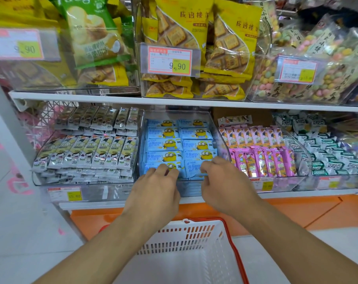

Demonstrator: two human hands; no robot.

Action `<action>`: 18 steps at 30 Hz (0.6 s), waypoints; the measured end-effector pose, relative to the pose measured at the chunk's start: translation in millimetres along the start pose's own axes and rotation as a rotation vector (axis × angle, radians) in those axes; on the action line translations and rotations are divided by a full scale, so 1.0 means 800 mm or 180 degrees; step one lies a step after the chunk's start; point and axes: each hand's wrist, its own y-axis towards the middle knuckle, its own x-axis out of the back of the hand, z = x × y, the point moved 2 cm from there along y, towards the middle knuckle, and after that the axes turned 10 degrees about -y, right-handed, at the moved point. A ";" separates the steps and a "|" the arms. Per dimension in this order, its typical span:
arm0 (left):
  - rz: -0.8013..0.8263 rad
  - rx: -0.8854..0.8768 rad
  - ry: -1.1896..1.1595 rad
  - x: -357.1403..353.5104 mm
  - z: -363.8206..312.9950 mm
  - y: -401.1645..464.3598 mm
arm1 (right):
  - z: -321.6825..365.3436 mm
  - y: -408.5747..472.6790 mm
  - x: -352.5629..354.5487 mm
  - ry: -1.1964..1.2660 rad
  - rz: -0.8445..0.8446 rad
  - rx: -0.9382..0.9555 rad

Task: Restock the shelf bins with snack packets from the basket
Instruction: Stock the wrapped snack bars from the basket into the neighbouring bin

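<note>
**Both hands at front of blue-packet bin, lower shelf**

Shelf unit point(133, 98), two levels visible, white boards, orange base below. Upper level: clear bins with green and yellow biscuit bags point(180, 27) center, pastel candy bags point(321, 64) right; price tag point(169, 61) reads 9.90.

Lower level, left to right: bin of white/yellow stick packets point(88, 154), clear middle bin point(178, 114) with blue snack packets point(180, 144) in two columns stacked front to back, bin of pink packets point(262, 154), then green/white packets point(325, 152) far right.

White basket point(196, 244) with red rim on floor, near side, directly below the hands; inside mostly hidden by arms, contents cannot tell.

Left hand point(155, 193) reaches in at bin's front left, fingers curled over the nearest left-column blue packet, touching its front edge. Right hand point(225, 185) at front right, fingers curled, pinching the near edge of the nearest right-column blue packet. Both grips closed on packets that sit in the bin's front row, just behind its front lip. Hands close together, not touching.
</note>
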 end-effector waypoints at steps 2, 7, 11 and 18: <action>-0.0107 -0.0019 -0.0018 -0.003 0.005 0.006 | 0.001 0.006 -0.008 0.0015 -0.0108 0.0099; 0.0099 -0.0034 -0.0093 -0.024 0.015 0.005 | -0.004 0.007 -0.034 -0.0039 0.0324 0.0261; 0.0087 -0.0025 -0.0055 -0.022 0.019 0.007 | -0.007 0.010 -0.032 -0.0020 0.0255 0.0263; -0.0166 -0.0051 -0.0259 -0.019 0.013 0.031 | -0.002 0.032 -0.028 0.0061 -0.0163 0.0118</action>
